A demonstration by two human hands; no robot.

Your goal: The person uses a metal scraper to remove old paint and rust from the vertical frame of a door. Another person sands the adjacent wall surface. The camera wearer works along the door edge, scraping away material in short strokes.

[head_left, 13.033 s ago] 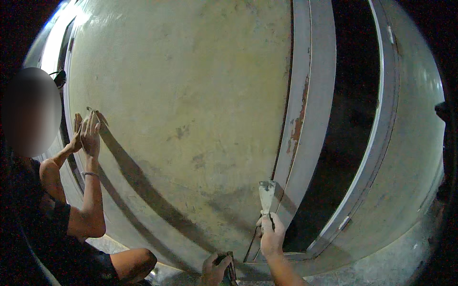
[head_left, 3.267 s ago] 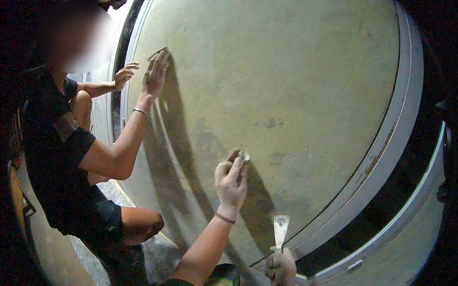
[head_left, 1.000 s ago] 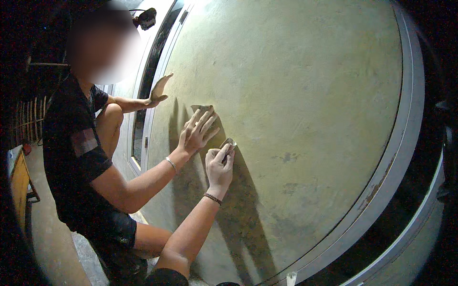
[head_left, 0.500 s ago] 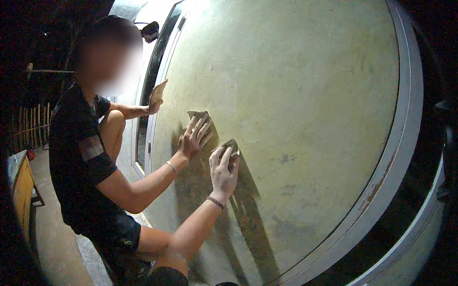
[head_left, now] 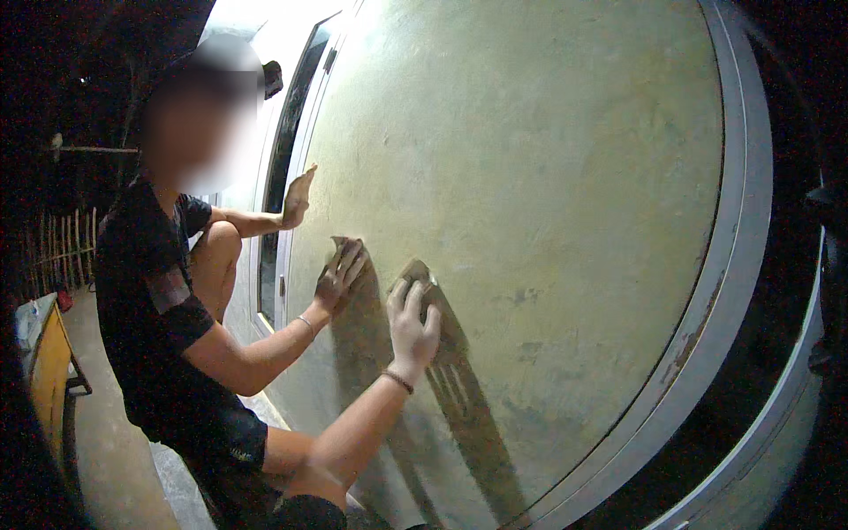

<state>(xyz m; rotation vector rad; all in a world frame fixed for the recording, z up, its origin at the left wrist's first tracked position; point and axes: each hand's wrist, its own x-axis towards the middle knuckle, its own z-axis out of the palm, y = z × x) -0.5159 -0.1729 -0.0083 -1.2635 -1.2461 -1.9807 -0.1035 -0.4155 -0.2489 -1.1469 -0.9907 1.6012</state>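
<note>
In the head view, the left hand (head_left: 412, 325) is raised to the yellowish-green plastered wall (head_left: 565, 177), its bent fingers gripping a small folded piece of sandpaper (head_left: 414, 268) against the surface, below the middle of the wall; the thumb's hold is hard to make out. A dark beaded bracelet (head_left: 397, 381) circles the wrist, and long shadows fall to the right and down from the hand. The right hand is out of view, so its state cannot be told. Just to the left, a crouching co-worker (head_left: 168, 309) in dark clothes presses a similar sheet (head_left: 343, 242) on the wall with one hand (head_left: 342, 276); the other hand (head_left: 299, 200) is lifted beside the light window frame (head_left: 294, 221). At right, a grey frame (head_left: 749, 168) with flaking paint borders the wall.
</note>
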